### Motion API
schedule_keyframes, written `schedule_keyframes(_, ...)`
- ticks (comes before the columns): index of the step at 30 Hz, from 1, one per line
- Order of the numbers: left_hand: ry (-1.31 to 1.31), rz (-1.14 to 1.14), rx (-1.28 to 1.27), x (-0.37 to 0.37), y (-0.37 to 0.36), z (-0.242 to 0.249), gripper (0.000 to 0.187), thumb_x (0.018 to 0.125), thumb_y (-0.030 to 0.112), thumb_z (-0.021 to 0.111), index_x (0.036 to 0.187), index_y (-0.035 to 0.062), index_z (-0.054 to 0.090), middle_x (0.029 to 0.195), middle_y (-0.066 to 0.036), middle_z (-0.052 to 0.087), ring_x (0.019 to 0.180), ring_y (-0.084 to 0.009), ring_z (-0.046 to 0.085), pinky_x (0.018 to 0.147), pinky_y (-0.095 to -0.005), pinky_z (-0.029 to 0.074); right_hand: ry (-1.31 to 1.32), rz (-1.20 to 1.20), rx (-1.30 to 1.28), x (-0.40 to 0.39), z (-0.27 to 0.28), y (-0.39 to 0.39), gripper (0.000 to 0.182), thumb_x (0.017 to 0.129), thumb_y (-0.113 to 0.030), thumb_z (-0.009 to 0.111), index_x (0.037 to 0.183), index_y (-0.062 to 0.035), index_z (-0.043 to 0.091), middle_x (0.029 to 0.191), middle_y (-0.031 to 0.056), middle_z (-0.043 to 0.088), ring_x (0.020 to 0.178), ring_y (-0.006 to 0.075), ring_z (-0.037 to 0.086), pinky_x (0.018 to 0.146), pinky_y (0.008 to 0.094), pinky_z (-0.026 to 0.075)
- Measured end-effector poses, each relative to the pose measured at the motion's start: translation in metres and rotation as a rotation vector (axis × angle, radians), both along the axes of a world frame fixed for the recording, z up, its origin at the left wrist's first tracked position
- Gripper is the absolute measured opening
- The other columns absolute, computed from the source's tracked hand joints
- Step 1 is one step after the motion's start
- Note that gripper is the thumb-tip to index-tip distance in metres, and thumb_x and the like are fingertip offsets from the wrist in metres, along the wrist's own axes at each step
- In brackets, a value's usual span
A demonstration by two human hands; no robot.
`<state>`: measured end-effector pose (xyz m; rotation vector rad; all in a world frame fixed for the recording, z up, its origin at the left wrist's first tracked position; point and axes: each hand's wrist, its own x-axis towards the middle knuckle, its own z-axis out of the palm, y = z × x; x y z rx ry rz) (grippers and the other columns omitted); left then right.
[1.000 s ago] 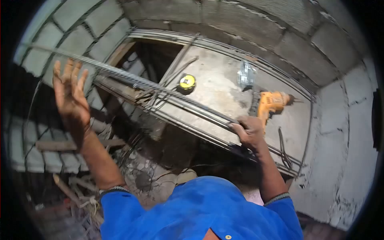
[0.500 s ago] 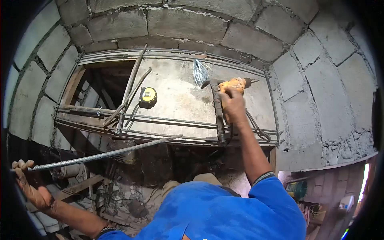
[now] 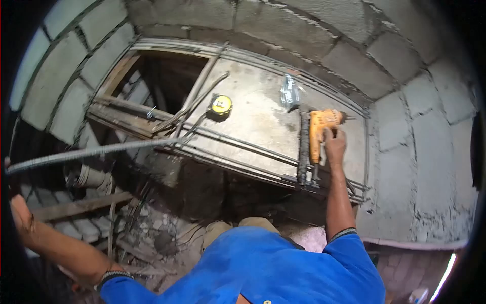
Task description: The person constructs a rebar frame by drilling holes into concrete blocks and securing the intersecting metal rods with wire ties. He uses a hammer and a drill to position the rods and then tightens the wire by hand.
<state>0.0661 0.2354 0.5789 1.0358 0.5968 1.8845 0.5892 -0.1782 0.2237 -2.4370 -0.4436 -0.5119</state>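
Observation:
My left hand [image 3: 19,205] is at the far left edge, partly cut off by the dark border. It holds one end of a long ribbed steel bar [image 3: 101,151], whose other end reaches over the near edge of the formwork. My right hand [image 3: 335,144] is beside the orange power drill [image 3: 320,126], its fingers loosely bent and apart at the handle without wrapping round it. Left of the drill lies a dark hammer [image 3: 303,147]. Above them is a bundle of tie wire [image 3: 289,92]. A yellow and black tape measure [image 3: 220,106] sits further left on the panel.
The pale panel [image 3: 253,101] is bordered by thin steel bars [image 3: 238,142]. An open gap [image 3: 167,76] is at its left. Block walls [image 3: 283,25] enclose the back and sides. Rubble [image 3: 157,223] and a wooden plank [image 3: 83,206] lie below.
The view has turned and shifted, so the panel sits tilted. My right hand has drawn off the drill to its right side, baring the handle. The bar's free end has swung left.

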Motion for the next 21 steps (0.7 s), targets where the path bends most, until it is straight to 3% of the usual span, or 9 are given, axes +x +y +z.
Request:
schedule_keyframes(2, 0.048, 0.039, 0.100, 0.003, -0.008, 0.016, 0.024, 0.097, 0.026, 0.066, 0.097, 0.0017, 0.063, 0.086, -0.009, 0.069, 0.072, -0.0257, 0.068, 0.067, -0.0365, 0.060, 0.011, 0.020, 0.078, 0.016, -0.008, -0.006, 0.034, 0.089, -0.026, 0.071, 0.110, 0.0001, 0.068, 0.105, 0.0186, 0.067, 0.097, 0.0318, 0.065, 0.090, 0.0399, 0.050)
schedule_keyframes(3, 0.434, -0.174, 0.520, -0.027, 0.010, 0.006, 0.024, 0.096, 0.025, 0.066, 0.096, 0.0017, 0.063, 0.086, -0.010, 0.069, 0.072, -0.0259, 0.069, 0.067, -0.0366, 0.060, 0.073, 0.039, 0.149, 0.020, -0.010, -0.011, 0.035, 0.090, -0.026, 0.070, 0.113, 0.0008, 0.067, 0.107, 0.0181, 0.067, 0.099, 0.0315, 0.064, 0.091, 0.0396, 0.050)
schedule_keyframes(6, 0.323, 0.070, 0.354, -0.031, 0.011, 0.039, 0.024, 0.094, 0.023, 0.069, 0.094, 0.0005, 0.062, 0.083, -0.012, 0.068, 0.070, -0.0275, 0.069, 0.064, -0.0372, 0.061, 0.155, 0.056, 0.214, 0.021, -0.035, -0.030, 0.038, 0.092, -0.026, 0.068, 0.118, 0.0023, 0.064, 0.113, 0.0182, 0.065, 0.105, 0.0310, 0.062, 0.095, 0.0387, 0.048)
schedule_keyframes(12, 0.603, 0.238, 0.661, 0.043, -0.008, 0.041, 0.037, 0.091, 0.029, 0.071, 0.098, -0.0035, 0.054, 0.089, -0.020, 0.061, 0.071, -0.0319, 0.068, 0.059, -0.0396, 0.062, 0.228, 0.084, 0.103, -0.004, -0.053, -0.032, 0.041, 0.097, -0.028, 0.062, 0.122, 0.0044, 0.062, 0.122, 0.0212, 0.061, 0.115, 0.0320, 0.058, 0.101, 0.0385, 0.044)
schedule_keyframes(13, 0.460, 0.207, 0.494, 0.060, -0.020, 0.036, 0.041, 0.091, 0.028, 0.072, 0.106, -0.0033, 0.052, 0.090, -0.019, 0.061, 0.072, -0.0326, 0.068, 0.060, -0.0393, 0.062, 0.221, 0.098, 0.089, -0.003, -0.051, -0.031, 0.041, 0.098, -0.029, 0.061, 0.122, 0.0045, 0.062, 0.122, 0.0216, 0.061, 0.117, 0.0325, 0.057, 0.102, 0.0390, 0.044)
schedule_keyframes(14, 0.655, 0.158, 0.519, 0.013, 0.025, 0.039, 0.033, 0.097, 0.025, 0.063, 0.111, -0.0043, 0.057, 0.104, -0.019, 0.063, 0.093, -0.0311, 0.066, 0.080, -0.0415, 0.057, 0.261, 0.097, 0.174, -0.005, -0.049, -0.029, 0.042, 0.098, -0.030, 0.061, 0.121, 0.0051, 0.062, 0.122, 0.0218, 0.061, 0.116, 0.0340, 0.057, 0.103, 0.0403, 0.042)
schedule_keyframes(16, 0.735, 0.102, 0.501, -0.015, 0.084, 0.038, 0.024, 0.100, 0.013, 0.055, 0.112, -0.0073, 0.062, 0.110, -0.021, 0.067, 0.105, -0.0328, 0.067, 0.090, -0.0427, 0.056, 0.264, 0.102, 0.160, -0.003, -0.053, -0.033, 0.041, 0.098, -0.030, 0.061, 0.120, 0.0052, 0.062, 0.122, 0.0219, 0.061, 0.116, 0.0342, 0.057, 0.103, 0.0407, 0.042)
schedule_keyframes(18, 0.594, 0.147, 0.427, 0.032, 0.086, 0.022, 0.016, 0.097, 0.005, 0.061, 0.103, -0.0088, 0.060, 0.101, -0.024, 0.068, 0.087, -0.0391, 0.072, 0.071, -0.0428, 0.063, 0.256, 0.113, 0.165, -0.004, -0.056, -0.035, 0.039, 0.097, -0.028, 0.063, 0.118, 0.0049, 0.063, 0.120, 0.0218, 0.061, 0.114, 0.0341, 0.058, 0.102, 0.0413, 0.043)
schedule_keyframes(21, 0.432, 0.182, 0.418, 0.086, 0.093, -0.014, 0.019, 0.094, 0.004, 0.065, 0.098, -0.0068, 0.050, 0.094, -0.025, 0.067, 0.082, -0.0382, 0.072, 0.065, -0.0433, 0.066, 0.239, 0.131, 0.196, -0.004, -0.062, -0.040, 0.036, 0.096, -0.025, 0.063, 0.117, 0.0041, 0.063, 0.119, 0.0216, 0.061, 0.112, 0.0341, 0.058, 0.101, 0.0416, 0.044)
